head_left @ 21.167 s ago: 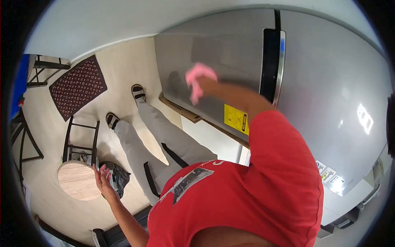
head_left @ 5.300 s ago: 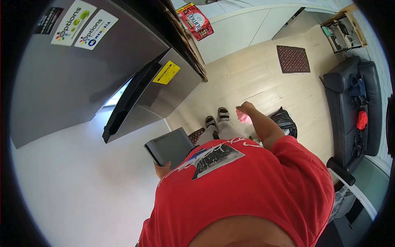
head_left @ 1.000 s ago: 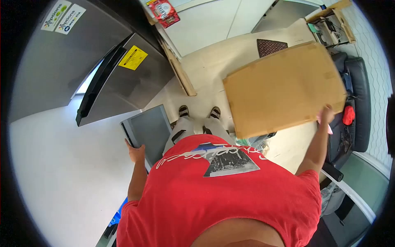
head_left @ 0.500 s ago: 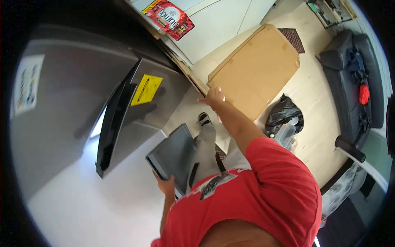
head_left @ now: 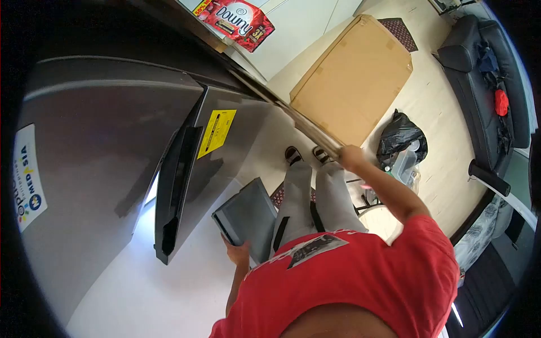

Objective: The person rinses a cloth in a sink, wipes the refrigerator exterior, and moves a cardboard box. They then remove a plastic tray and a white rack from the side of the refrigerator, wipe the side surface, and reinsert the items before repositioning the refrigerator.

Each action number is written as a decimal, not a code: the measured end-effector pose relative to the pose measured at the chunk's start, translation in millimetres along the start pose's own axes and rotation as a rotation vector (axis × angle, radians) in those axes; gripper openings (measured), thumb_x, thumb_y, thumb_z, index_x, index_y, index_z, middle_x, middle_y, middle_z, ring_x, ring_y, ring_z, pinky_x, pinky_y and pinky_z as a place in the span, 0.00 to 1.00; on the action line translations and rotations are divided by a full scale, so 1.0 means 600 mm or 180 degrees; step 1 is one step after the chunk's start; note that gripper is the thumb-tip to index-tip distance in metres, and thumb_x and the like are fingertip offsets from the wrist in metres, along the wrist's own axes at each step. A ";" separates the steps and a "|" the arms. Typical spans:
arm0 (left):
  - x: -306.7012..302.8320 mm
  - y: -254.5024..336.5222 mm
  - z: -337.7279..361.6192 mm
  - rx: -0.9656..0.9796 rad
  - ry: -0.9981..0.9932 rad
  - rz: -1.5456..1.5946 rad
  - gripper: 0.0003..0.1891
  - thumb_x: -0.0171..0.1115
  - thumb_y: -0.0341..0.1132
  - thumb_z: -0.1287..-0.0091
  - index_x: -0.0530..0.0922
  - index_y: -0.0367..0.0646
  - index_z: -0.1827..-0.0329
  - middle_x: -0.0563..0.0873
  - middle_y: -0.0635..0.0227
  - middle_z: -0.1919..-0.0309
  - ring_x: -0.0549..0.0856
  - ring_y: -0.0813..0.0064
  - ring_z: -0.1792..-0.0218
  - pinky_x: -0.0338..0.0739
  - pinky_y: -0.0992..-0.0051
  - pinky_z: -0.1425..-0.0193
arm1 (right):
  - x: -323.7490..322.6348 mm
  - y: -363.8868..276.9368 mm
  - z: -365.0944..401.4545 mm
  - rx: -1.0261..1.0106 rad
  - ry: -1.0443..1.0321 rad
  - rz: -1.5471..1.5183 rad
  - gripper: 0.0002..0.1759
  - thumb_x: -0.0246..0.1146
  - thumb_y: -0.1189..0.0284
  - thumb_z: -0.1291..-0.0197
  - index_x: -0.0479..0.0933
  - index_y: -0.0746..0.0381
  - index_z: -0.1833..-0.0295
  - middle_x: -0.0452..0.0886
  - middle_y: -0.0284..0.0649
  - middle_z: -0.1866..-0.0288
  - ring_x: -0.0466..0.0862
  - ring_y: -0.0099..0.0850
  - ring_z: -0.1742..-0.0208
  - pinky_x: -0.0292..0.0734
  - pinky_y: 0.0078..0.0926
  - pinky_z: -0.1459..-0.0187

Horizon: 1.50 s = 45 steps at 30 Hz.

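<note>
My left hand (head_left: 238, 252) is closed on the lower left side of a grey rectangular bin (head_left: 251, 217), which is tilted beside my legs. My right hand (head_left: 352, 158) is wrapped round the near end of a long, thin brown panel (head_left: 307, 127) seen edge-on, its fingers partly hidden. To the left of the bin stands a large grey appliance (head_left: 96, 146) with a yellow label (head_left: 217, 132), a black-edged part (head_left: 180, 186) and a lit gap.
A flat cardboard box (head_left: 355, 79) lies on the floor ahead, near a black plastic bag (head_left: 400, 138) with clear containers. A red Downy pack (head_left: 239, 22) rests at the top. A dark sofa (head_left: 479, 90) is at the right. A round stool (head_left: 380, 222) is beside my right leg.
My right hand has moved right and closer to me, and now grips the panel, which reaches further toward me. Both feet now show. The bin remains in my left hand.
</note>
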State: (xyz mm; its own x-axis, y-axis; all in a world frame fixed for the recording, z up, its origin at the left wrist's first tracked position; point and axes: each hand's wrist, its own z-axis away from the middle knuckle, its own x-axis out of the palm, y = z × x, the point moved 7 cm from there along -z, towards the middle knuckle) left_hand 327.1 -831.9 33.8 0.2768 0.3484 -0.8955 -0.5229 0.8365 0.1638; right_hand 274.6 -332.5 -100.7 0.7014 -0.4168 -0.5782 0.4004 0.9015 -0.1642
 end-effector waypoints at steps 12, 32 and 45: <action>0.029 0.092 -0.076 -0.0163 -0.0278 -0.0270 0.51 0.66 0.39 0.60 0.49 0.55 0.28 0.79 0.46 0.52 0.80 0.49 0.53 0.75 0.58 0.48 | -0.308 0.316 0.461 0.1072 0.0563 0.0261 0.15 0.63 0.68 0.64 0.80 0.67 0.69 0.79 0.53 0.71 0.81 0.47 0.68 0.76 0.39 0.64; 0.139 0.195 -0.156 0.0669 -0.0358 -0.0134 0.50 0.67 0.36 0.59 0.51 0.52 0.29 0.77 0.50 0.46 0.79 0.50 0.51 0.74 0.61 0.47 | -0.194 -0.150 -0.290 -0.0689 0.1532 -0.1023 0.14 0.60 0.63 0.49 0.76 0.62 0.63 0.79 0.50 0.62 0.79 0.47 0.59 0.74 0.42 0.58; 0.260 0.275 -0.229 0.1048 -0.0201 -0.0323 0.48 0.66 0.38 0.58 0.54 0.51 0.29 0.79 0.58 0.61 0.81 0.55 0.61 0.77 0.60 0.57 | -0.150 -0.370 -0.620 -0.1181 0.2222 -0.0708 0.08 0.56 0.67 0.48 0.77 0.60 0.68 0.80 0.45 0.63 0.82 0.43 0.61 0.76 0.40 0.61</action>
State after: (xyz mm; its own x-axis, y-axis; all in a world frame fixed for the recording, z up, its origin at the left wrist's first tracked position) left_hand 173.3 -697.4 -135.4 0.3688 0.2733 -0.8884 -0.2049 0.9562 0.2091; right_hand -96.7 -451.6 -309.3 0.0511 -0.5321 -0.8451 0.1800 0.8373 -0.5163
